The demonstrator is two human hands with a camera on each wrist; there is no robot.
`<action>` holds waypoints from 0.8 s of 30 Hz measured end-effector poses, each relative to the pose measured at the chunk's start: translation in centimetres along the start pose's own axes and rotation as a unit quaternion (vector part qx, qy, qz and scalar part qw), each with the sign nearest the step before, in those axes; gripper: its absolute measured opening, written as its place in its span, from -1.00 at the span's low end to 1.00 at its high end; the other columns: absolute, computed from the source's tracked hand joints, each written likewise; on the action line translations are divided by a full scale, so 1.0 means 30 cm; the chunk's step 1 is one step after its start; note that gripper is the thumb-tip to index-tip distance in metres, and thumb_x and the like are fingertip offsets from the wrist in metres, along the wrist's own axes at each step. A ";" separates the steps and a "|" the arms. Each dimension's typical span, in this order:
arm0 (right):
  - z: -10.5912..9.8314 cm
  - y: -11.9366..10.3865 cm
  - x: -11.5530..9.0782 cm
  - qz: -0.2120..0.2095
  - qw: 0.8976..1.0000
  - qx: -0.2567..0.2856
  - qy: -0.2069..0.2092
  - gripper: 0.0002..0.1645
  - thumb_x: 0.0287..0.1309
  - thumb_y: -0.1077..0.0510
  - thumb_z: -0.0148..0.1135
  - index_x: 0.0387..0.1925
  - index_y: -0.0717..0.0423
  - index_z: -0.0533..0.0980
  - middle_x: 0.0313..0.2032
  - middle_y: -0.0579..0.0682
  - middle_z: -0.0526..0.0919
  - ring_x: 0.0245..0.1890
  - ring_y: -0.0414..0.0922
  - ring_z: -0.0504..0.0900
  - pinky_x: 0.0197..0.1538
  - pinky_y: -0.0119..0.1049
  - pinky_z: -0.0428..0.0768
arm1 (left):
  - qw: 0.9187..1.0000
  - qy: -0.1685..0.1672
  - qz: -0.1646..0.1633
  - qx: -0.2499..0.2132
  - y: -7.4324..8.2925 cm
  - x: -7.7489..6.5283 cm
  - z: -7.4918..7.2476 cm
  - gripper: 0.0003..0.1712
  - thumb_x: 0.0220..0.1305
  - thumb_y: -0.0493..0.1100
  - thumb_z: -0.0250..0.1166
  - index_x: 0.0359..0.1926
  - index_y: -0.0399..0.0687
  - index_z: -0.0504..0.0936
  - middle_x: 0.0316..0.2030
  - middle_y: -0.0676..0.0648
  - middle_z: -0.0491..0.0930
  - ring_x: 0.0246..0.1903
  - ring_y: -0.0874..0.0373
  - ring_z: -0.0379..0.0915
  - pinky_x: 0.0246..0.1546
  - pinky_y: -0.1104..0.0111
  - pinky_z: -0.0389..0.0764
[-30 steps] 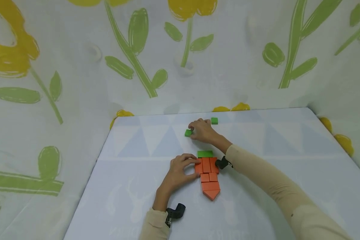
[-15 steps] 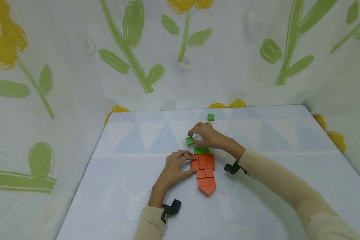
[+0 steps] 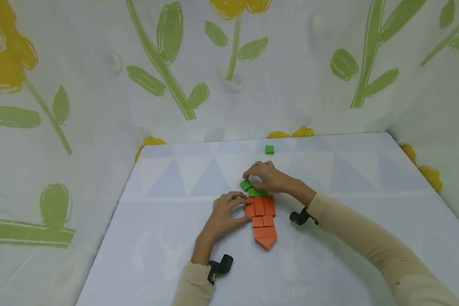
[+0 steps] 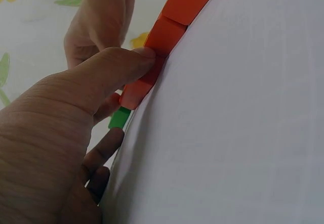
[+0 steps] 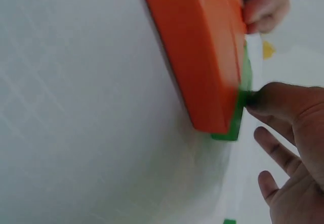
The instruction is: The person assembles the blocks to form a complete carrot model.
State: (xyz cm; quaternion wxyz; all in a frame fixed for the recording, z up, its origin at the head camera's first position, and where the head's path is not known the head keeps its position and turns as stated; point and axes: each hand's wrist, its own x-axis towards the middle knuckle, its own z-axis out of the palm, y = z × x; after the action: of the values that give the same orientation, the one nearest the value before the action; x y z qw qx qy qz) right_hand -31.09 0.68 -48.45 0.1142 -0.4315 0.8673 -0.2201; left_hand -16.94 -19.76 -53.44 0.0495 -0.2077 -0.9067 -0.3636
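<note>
Several orange blocks (image 3: 264,231) lie together in a column whose near end is a point, with a longer green block (image 3: 258,192) across the far end. At the column's left side my left hand (image 3: 221,214) pinches an upright orange block (image 3: 249,209) between thumb and index finger; its thumb (image 4: 126,62) shows against the orange side in the left wrist view. Beyond the column, my right hand (image 3: 269,177) pinches a small green block (image 3: 245,185), tilted, at the far left corner of the longer green block. In the right wrist view that hand's fingertips hide most of it.
Another small green block (image 3: 269,149) lies near the far edge of the white patterned table (image 3: 157,238). A flower-printed cloth (image 3: 275,97) hangs behind the table and at its sides. Each wrist wears a black camera, the left one (image 3: 222,264) close over the tabletop.
My right hand has brought the small green block nearer, from the far part of the table to the longer green block. My left hand stays at the orange blocks. The head view has shifted slightly.
</note>
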 end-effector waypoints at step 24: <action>-0.127 0.278 0.079 0.223 0.966 -0.015 0.128 -0.49 0.20 0.24 0.36 0.19 0.23 0.52 0.09 0.11 0.60 0.31 0.16 0.23 0.25 0.20 0.04 | 1.000 -0.009 -0.009 0.010 0.003 0.001 -0.010 -0.49 0.20 0.05 0.46 0.18 0.21 0.64 0.19 0.14 0.44 0.15 0.13 0.31 0.19 0.05 0.17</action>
State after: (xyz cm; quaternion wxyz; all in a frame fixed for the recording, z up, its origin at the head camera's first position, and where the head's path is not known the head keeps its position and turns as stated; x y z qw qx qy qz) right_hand -39.83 4.29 -49.13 0.0414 -0.1967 0.9524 -0.2292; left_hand -16.96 -19.89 -53.15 0.0399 -0.2023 -0.9126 -0.3531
